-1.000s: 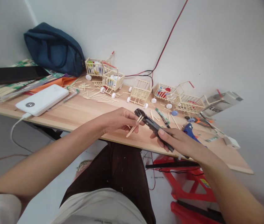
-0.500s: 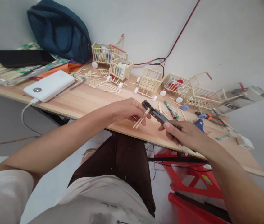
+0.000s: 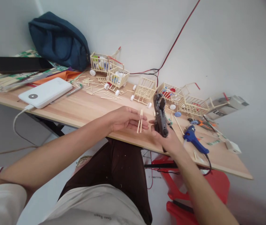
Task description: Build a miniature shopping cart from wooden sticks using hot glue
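Observation:
Two thin bamboo sticks (image 3: 141,121) are pinched in my left hand (image 3: 125,118), between thumb and fingers, above the front of the table. My right hand (image 3: 163,136) is closed around a dark cutter-like hand tool (image 3: 160,115), whose head points up and away from me. Between the tool and the sticks is a small gap. Beyond my hands stands a small stick-built cart (image 3: 145,89) on white wheels. To the right of my right hand lies a blue glue gun (image 3: 195,139) with its cable.
More stick carts (image 3: 117,76) stand along the wall, some holding coloured pieces. Loose cut sticks (image 3: 109,95) lie near them. A white power bank (image 3: 45,92), a black tablet-like slab (image 3: 17,64) and a blue bag (image 3: 60,42) are at left. Pliers (image 3: 203,123) lie right.
My right hand has drawn the tool off the sticks and turned it more upright. The sticks in my left hand are tilted more upright. The glue gun shows more fully.

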Demonstrator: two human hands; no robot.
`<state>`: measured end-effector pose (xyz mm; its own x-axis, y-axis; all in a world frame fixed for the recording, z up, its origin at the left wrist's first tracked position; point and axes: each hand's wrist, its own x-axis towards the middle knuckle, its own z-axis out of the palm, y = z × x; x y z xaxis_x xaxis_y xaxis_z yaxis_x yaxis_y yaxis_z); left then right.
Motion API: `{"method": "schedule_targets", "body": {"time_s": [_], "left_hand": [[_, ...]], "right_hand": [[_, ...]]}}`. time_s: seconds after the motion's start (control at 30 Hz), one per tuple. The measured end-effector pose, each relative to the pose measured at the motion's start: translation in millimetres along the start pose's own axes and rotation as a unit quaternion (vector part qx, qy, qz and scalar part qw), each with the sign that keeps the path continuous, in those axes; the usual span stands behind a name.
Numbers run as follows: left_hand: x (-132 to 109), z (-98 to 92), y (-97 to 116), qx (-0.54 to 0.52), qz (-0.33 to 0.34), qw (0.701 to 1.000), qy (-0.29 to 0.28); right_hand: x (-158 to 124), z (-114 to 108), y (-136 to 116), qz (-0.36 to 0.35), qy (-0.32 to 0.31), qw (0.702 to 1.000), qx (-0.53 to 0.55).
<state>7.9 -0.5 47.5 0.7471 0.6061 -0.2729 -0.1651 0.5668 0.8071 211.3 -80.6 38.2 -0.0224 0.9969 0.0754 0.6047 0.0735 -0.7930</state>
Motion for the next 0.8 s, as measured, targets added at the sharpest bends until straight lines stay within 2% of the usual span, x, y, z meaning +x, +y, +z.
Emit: {"method": "schedule_targets", "body": {"time_s": [0.1, 0.2, 0.43, 0.8], "left_hand": [[5, 4.7, 1, -0.027, 0.005, 0.999, 0.015], [9, 7.5, 1, -0.034, 0.017, 0.999, 0.03], [13, 10.3, -8, -0.032, 0.036, 0.998, 0.047], [15, 8.0, -16, -0.018, 0.042, 0.999, 0.011]], "right_hand": [[-6, 24, -4, -0.04, 0.042, 0.998, 0.028], [-7, 36, -5, -0.05, 0.07, 0.996, 0.023], [-4, 39, 1, -0.043, 0.125, 0.991, 0.019], [-9, 41, -1, -0.017, 0.114, 0.993, 0.032]]}}
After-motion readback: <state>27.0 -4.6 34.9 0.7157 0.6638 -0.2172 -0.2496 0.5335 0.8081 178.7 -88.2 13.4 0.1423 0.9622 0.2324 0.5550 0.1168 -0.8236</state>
